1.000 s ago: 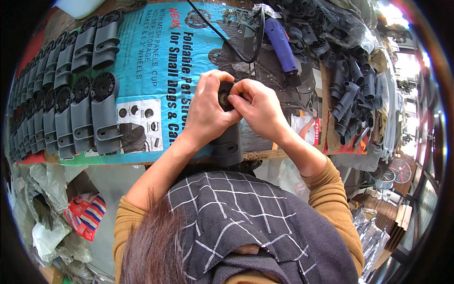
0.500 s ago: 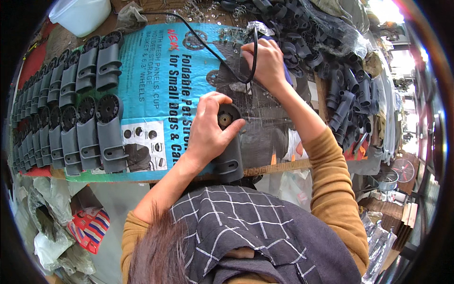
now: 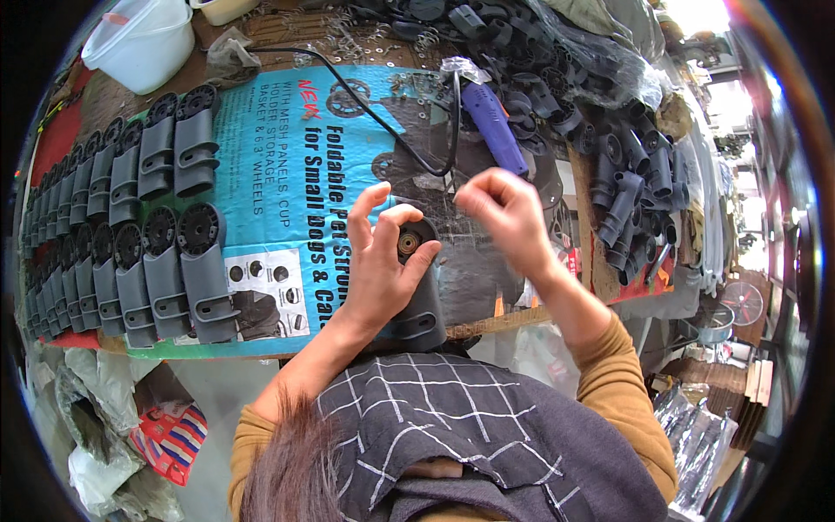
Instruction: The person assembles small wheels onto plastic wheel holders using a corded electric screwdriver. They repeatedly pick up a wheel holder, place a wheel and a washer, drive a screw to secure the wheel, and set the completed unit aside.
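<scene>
A dark grey plastic joint [image 3: 419,304] with a round socket end and a slotted lower end lies at the table's front edge. My left hand [image 3: 383,265] grips its round end between thumb and index finger, the other fingers lifted. A brass-coloured ring sits in the socket. My right hand [image 3: 513,222] hovers to the right of the joint, curled and blurred by motion; whether it holds anything small cannot be made out. Beyond it, a purple power screwdriver [image 3: 494,129] lies on the table, out of my hand, with a black cord [image 3: 374,85] looping from it.
Rows of similar grey joints [image 3: 198,270] stand at the left. Loose black tube parts [image 3: 622,200] are heaped at the right. A white tub [image 3: 143,52] stands at the far left. Small metal pieces [image 3: 365,39] are scattered at the back. A blue printed sheet [image 3: 261,113] covers the table.
My right hand has let go of the purple screwdriver and come nearer, toward the joint. My left hand stays on the joint, its middle finger more raised. The view has shifted slightly.
</scene>
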